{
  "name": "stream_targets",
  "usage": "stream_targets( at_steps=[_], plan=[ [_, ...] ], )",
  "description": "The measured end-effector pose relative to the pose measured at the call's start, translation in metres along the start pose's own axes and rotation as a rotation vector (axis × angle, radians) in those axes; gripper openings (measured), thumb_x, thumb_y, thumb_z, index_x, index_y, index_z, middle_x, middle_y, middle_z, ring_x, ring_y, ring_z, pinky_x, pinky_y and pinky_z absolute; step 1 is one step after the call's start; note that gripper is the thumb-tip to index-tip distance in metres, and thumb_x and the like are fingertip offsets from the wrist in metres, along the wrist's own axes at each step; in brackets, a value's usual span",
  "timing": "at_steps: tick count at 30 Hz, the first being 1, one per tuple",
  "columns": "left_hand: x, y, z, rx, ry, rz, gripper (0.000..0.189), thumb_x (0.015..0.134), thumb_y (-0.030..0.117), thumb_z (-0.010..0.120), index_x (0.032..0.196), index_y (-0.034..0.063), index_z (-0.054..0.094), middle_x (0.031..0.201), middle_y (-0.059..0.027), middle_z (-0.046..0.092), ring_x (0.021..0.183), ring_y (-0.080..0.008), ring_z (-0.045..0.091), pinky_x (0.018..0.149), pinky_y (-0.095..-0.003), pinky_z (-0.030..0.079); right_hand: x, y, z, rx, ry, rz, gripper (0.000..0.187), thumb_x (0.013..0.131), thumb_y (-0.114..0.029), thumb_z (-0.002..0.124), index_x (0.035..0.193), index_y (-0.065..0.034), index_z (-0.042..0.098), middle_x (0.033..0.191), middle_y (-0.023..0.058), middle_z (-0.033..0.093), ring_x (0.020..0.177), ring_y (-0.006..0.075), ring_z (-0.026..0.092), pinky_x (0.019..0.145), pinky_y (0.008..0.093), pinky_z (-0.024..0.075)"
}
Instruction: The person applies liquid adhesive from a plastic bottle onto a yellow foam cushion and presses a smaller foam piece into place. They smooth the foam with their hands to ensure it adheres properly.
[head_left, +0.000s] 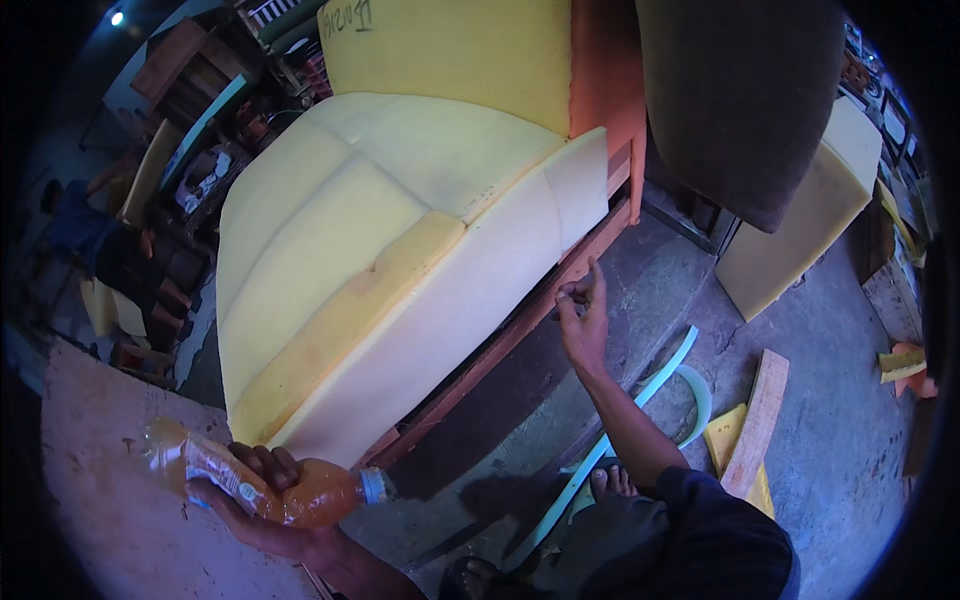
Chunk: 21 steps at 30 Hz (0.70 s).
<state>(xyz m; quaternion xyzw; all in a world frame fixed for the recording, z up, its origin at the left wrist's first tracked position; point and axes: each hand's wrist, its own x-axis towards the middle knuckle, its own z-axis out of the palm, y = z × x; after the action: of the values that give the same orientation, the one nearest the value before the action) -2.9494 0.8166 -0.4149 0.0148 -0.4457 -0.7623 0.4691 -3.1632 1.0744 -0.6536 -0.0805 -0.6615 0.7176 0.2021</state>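
In my left hand (274, 487), at the lower left, lies a plastic bottle (322, 491) of orange liquid with a blue cap, tilted on its side, fingers wrapped around it. My right hand (585, 319) holds nothing; its index finger extends beside the lower wooden rail (517, 319) of a furniture frame, the other fingers partly curled. Yellow foam padding (337, 217) covers the seat-like top of that frame, with a paler foam strip (465, 300) down its front side. A thick foam block (450, 60) bearing writing stands upright at its far end.
A dark upholstered piece (742, 97) and a foam slab (795, 217) stand at the right. Pale blue foam strips (577, 480), a wooden board (757, 420) and yellow scraps lie near my feet. Another person (112, 247) bends over at the far left. A flat panel (112, 450) lies lower left.
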Motion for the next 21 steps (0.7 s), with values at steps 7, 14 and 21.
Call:
stream_targets(
  at_steps=[7, 14, 21],
  plan=[
    [0.004, 0.0, -0.011, -0.021, -0.113, -0.012, 0.054, 0.114, 0.055, 0.038, 0.111, 0.0043, 0.056, 0.081, -0.0115, 0.063, 0.05, -0.017, 0.055, 0.047, -0.0297, 0.047, -0.026, 0.013, 0.044, -0.244, -0.184, -0.34, 0.075, 0.094, 0.002, 0.061, 0.164, -0.0176, 0.04, 0.109, 0.0182, 0.061, 0.103, 0.0292, 0.063, 0.089, 0.0376, 0.0539],
    [0.002, -0.001, -0.008, -0.127, -0.1, -0.021, 0.053, 0.115, 0.052, 0.036, 0.109, 0.0033, 0.057, 0.077, -0.0103, 0.061, 0.049, -0.0175, 0.056, 0.048, -0.0303, 0.05, -0.094, -0.014, -0.005, -0.308, -0.475, -0.451, 0.065, 0.086, 0.004, 0.062, 0.149, -0.0108, 0.061, 0.107, 0.0175, 0.06, 0.097, 0.0276, 0.062, 0.081, 0.0401, 0.0556],
    [0.003, 0.005, -0.005, -0.126, -0.045, -0.046, 0.051, 0.115, 0.051, 0.036, 0.106, 0.0047, 0.055, 0.076, -0.0091, 0.06, 0.048, -0.0177, 0.056, 0.047, -0.03, 0.049, -0.04, -0.125, 0.017, -0.373, -0.109, -0.756, 0.059, 0.084, 0.004, 0.063, 0.143, -0.0011, 0.063, 0.103, 0.0149, 0.059, 0.091, 0.0296, 0.057, 0.076, 0.0421, 0.0509]
  ],
)
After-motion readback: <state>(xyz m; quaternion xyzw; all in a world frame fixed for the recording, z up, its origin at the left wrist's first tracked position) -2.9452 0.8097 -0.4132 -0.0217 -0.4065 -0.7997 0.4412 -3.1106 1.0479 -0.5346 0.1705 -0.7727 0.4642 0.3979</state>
